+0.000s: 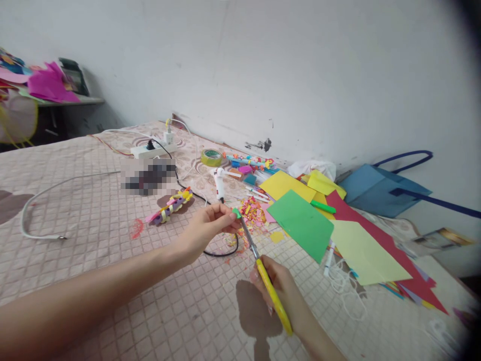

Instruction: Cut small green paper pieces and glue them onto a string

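OK, left hand (215, 220) extended to the tip of the yellow-handled scissors (265, 273), pinched closed on a green scrap (236, 213); right hand (283, 283) curled around their handles.

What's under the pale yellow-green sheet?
A red sheet shows past the right-hand edge of the pale yellow-green sheet. Whatever lies beneath its middle is covered, so I can't tell.

We have the scissors (266, 277) before the scraps (252, 210), the glue gun (219, 186) behind them leftward, the power strip (160, 150) farther left, the bag (379, 190) right.
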Demonstrator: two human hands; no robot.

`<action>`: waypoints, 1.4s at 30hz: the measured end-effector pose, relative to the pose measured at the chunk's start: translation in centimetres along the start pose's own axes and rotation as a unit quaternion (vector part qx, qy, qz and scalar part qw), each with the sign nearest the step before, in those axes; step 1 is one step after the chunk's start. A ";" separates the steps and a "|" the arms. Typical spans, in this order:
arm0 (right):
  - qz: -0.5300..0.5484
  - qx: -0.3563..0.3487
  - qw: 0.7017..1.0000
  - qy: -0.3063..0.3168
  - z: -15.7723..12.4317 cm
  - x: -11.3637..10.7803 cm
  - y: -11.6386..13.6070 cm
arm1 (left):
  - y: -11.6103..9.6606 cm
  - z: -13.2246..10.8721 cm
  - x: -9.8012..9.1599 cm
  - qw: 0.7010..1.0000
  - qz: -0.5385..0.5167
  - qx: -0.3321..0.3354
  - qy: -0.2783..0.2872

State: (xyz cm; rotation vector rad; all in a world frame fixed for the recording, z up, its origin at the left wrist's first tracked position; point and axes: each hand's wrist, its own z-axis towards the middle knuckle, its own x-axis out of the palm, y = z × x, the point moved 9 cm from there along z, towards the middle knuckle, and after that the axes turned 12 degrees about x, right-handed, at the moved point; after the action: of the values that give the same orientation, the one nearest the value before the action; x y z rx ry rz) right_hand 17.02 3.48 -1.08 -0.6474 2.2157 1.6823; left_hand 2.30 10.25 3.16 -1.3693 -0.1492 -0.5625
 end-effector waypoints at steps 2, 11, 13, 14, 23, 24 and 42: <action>0.001 0.005 1.000 0.003 0.0 0.0 0.0 | 0.0 0.1 -0.1 1.000 -0.002 0.001 0.000; -0.049 -0.003 0.999 -0.022 0.0 -0.4 0.0 | -0.1 0.2 -0.1 1.000 0.025 0.001 0.010; -0.054 -0.005 0.998 -0.028 0.0 -0.4 0.0 | -0.1 0.2 -0.1 1.000 0.027 0.000 0.012; -0.055 -0.005 0.998 -0.026 0.0 -0.4 -0.1 | -0.1 0.2 -0.1 1.000 0.026 0.000 0.014; -0.023 -0.005 1.000 0.001 -0.1 0.0 0.2 | -0.2 0.2 0.0 1.000 0.018 0.001 0.016; -0.016 -0.007 1.000 0.002 -0.2 0.0 0.3 | -0.2 0.2 0.0 1.000 0.018 0.002 0.015; -0.047 -0.019 0.998 -0.024 0.0 -0.2 -0.1 | -0.3 0.6 -0.4 0.999 0.048 -0.005 0.022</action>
State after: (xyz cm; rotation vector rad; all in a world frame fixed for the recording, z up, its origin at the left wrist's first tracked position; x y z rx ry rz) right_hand 17.26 3.54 -1.03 -0.7020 2.0915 1.6798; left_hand 1.91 10.88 3.41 -1.3642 -0.0446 -0.5139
